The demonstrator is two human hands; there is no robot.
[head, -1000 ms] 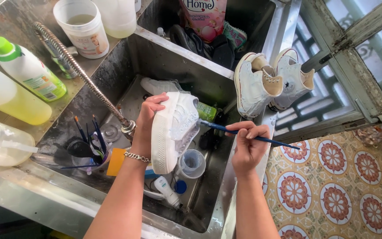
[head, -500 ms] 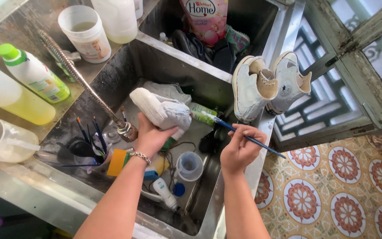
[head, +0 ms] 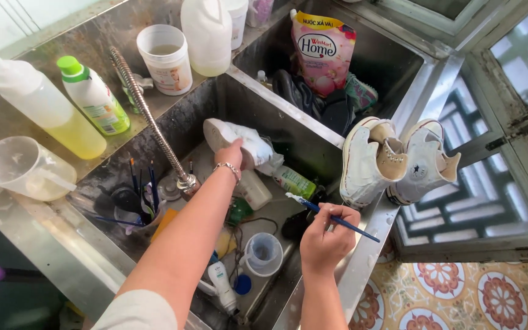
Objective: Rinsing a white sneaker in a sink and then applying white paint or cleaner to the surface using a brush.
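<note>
My left hand [head: 232, 155] reaches into the steel sink [head: 313, 287] and grips a white sneaker [head: 239, 138], holding it on its side against the back wall of the basin. A bracelet sits on that wrist. My right hand [head: 328, 235] hovers over the sink's front right rim and holds a thin blue paintbrush [head: 331, 217], its white tip pointing left toward the shoe. Two more white high-top sneakers [head: 392, 162] lean on the sink's right edge, just past the brush.
A flexible metal faucet [head: 147, 116] arches into the basin. A cup of brushes [head: 141, 211], small clear cup [head: 262, 252], tubes and bottles lie in the basin. Jugs, a green-capped bottle [head: 92, 98], a tub and a measuring jug [head: 22, 171] stand on the counter. A pink pouch [head: 322, 52] fills the second basin.
My left hand has carried the white sneaker from the middle of the basin up and back toward the rear wall, turning it over. My right hand with the brush has dropped slightly toward the rim.
</note>
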